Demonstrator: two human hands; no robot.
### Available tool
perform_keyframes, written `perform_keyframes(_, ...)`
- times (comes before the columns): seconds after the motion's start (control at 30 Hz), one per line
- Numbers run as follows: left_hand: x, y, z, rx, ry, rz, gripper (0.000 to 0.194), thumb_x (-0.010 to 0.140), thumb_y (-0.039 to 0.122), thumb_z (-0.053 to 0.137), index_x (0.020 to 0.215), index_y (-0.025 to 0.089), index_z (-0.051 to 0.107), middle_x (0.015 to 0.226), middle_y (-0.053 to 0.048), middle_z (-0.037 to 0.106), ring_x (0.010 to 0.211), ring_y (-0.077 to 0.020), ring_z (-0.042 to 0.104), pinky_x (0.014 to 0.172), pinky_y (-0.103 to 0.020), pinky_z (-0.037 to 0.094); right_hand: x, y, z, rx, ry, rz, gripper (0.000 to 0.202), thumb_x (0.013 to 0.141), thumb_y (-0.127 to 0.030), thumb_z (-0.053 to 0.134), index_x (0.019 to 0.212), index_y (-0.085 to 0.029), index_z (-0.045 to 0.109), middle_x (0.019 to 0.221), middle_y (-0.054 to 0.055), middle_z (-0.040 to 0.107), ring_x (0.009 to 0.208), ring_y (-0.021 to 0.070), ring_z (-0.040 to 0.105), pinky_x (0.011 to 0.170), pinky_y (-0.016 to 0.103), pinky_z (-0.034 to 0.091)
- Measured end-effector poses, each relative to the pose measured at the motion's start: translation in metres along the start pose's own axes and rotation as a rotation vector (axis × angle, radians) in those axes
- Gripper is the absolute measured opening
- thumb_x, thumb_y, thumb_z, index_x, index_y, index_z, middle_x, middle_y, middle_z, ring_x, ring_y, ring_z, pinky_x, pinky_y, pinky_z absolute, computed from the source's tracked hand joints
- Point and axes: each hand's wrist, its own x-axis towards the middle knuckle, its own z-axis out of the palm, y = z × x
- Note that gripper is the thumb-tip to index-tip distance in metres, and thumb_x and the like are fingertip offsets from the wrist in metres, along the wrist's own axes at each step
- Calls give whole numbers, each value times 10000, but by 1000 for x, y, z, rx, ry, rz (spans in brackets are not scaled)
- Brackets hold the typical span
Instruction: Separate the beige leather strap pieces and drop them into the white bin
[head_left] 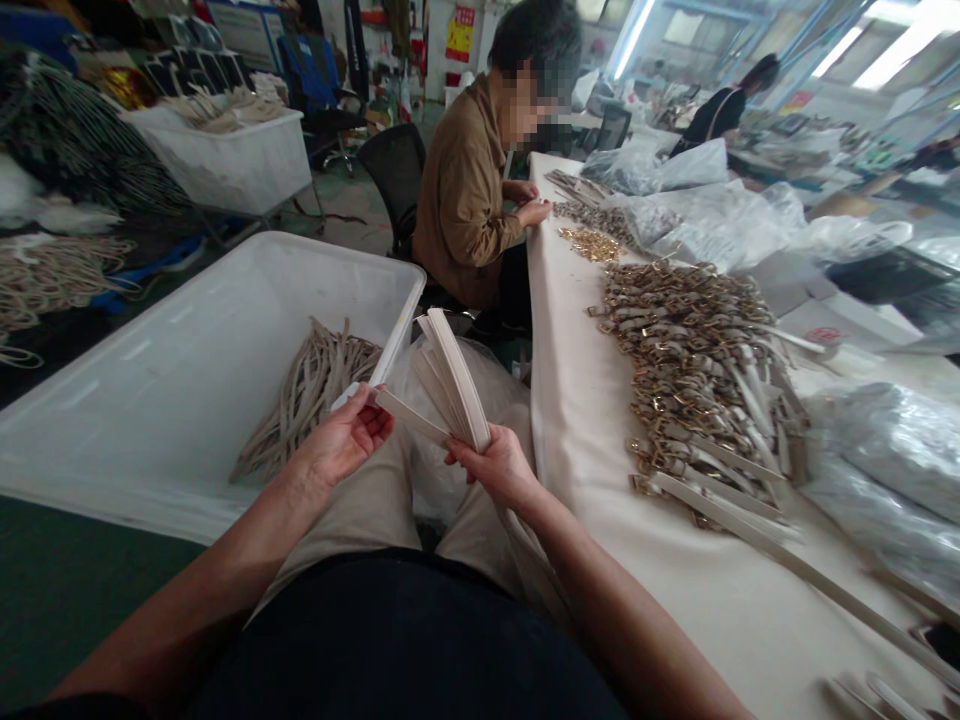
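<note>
A bundle of pale leather-like straps (456,375) stands fanned out above my lap. My right hand (499,462) is closed around its lower part, and the strap tails hang down below my wrist. One strap (411,414) is drawn away to the left from the rest. Its end is pinched between the thumb and fingers of my left hand (351,430), which is beside the rim of a big white plastic bin (217,285). Inside that bin lies a heap of similar beige straps (304,395).
On the cloth-covered table (577,400) at right lies a large pile of buckled straps (690,370), with small gold parts (589,243) behind. Plastic bags (892,450) flank the pile. A co-worker (465,190) sits at the table's far left side. Another white bin (232,150) stands farther back.
</note>
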Motion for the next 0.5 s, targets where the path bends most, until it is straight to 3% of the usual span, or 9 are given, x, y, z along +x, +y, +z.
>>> perform_keyframes(0.3, 9, -7, -13, 56, -38, -28, 137, 946, 198, 647, 844, 131, 710, 796, -54, 728, 636, -135, 682, 567, -245, 596, -2, 11, 1, -190, -1, -43, 196, 843, -364, 668, 808, -175, 702, 701, 35, 726, 489, 121, 598, 455, 213, 451)
perform_keyframes(0.4, 8, -23, -16, 65, -54, -66, 121, 934, 192, 663, 852, 125, 721, 773, -50, 720, 647, -137, 682, 596, -246, 595, 0, 10, 3, -183, 12, 2, 186, 840, -349, 674, 806, -168, 698, 706, 37, 725, 461, 109, 577, 439, 209, 446)
perform_keyframes(0.5, 4, -47, -19, 120, -156, -95, 135, 830, 232, 797, 882, 116, 749, 803, -70, 732, 690, -157, 687, 652, -261, 599, 3, 5, 9, -114, -9, 44, 180, 828, -327, 676, 826, -150, 706, 701, 34, 717, 435, 94, 548, 408, 200, 437)
